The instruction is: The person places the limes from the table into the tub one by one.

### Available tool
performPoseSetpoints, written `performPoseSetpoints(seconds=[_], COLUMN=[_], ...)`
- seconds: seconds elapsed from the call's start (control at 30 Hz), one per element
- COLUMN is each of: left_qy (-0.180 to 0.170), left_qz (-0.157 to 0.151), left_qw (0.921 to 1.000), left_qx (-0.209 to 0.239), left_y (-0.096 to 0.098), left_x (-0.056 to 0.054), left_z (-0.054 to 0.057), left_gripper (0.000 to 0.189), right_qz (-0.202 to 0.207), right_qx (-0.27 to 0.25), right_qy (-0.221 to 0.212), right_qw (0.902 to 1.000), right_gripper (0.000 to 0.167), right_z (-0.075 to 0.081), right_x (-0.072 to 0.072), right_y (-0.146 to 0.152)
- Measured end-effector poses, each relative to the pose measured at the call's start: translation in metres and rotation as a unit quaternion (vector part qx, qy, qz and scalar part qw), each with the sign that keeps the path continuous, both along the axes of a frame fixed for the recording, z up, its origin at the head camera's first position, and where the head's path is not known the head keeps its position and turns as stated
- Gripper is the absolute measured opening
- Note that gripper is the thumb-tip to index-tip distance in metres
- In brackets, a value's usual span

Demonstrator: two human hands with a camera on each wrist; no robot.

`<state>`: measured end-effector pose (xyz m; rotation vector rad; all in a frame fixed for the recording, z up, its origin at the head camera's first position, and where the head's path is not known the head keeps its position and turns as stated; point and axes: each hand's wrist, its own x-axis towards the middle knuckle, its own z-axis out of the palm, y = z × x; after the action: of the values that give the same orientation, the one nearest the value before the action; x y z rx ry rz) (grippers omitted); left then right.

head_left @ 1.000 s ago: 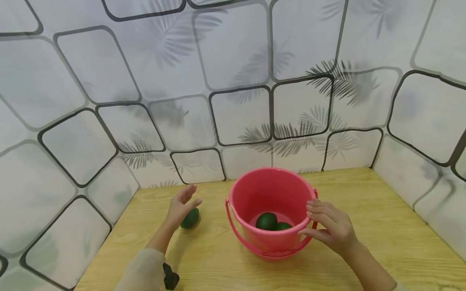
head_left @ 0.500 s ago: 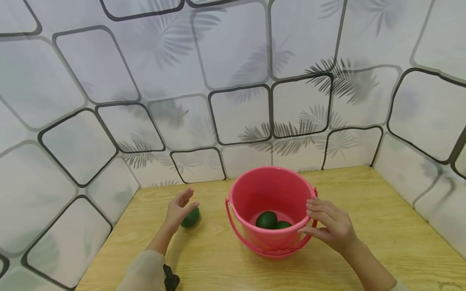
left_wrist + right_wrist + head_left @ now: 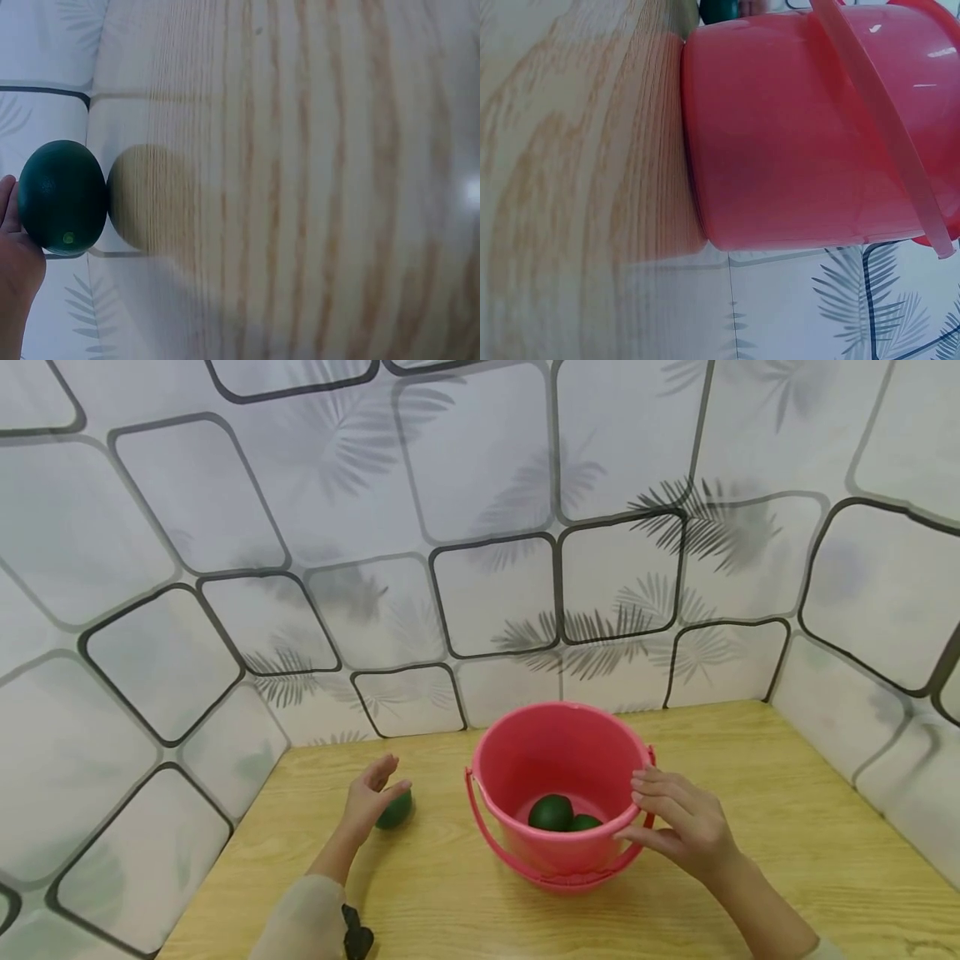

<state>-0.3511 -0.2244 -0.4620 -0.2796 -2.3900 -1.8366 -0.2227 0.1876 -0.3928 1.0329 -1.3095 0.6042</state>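
A pink bucket stands upright on the table, its handle lowered against the near side. Inside lie two dark green avocados, one larger in view and one partly hidden by the rim. My right hand grips the bucket's right rim, thumb outside and fingers over the edge. To the left, a third avocado rests on the table. Right beside it, my left hand holds its fingers loosely extended, with the thumb reaching over the fruit in the head view.
The light wooden table backs onto a wall covering with dark outlined blocks and leaf prints, which also rises at both sides. A small black object sits by the left sleeve.
My left hand has come down slightly beside the loose avocado. The right hand, the bucket and the avocados in it stay in place.
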Motion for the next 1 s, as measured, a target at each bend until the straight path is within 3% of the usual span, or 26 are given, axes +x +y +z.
performPoseSetpoints(seconds=[0.8,1.0], left_qy=[-0.047,-0.051], left_qz=[-0.002,0.01], left_qw=[0.9987,0.9976], left_qx=[-0.019,-0.047], left_y=[-0.009,-0.011], left_x=[0.002,0.002], left_z=[-0.013,-0.021], left_gripper=[0.068,0.071], right_qz=[0.007,0.011], right_qx=[-0.002,-0.001], right_qy=[0.006,0.005], right_qw=[1.0,0.9999], right_gripper=[0.045,0.045], right_z=[0.001,0.002], right_x=[0.001,0.0], right_y=[-0.003,-0.003])
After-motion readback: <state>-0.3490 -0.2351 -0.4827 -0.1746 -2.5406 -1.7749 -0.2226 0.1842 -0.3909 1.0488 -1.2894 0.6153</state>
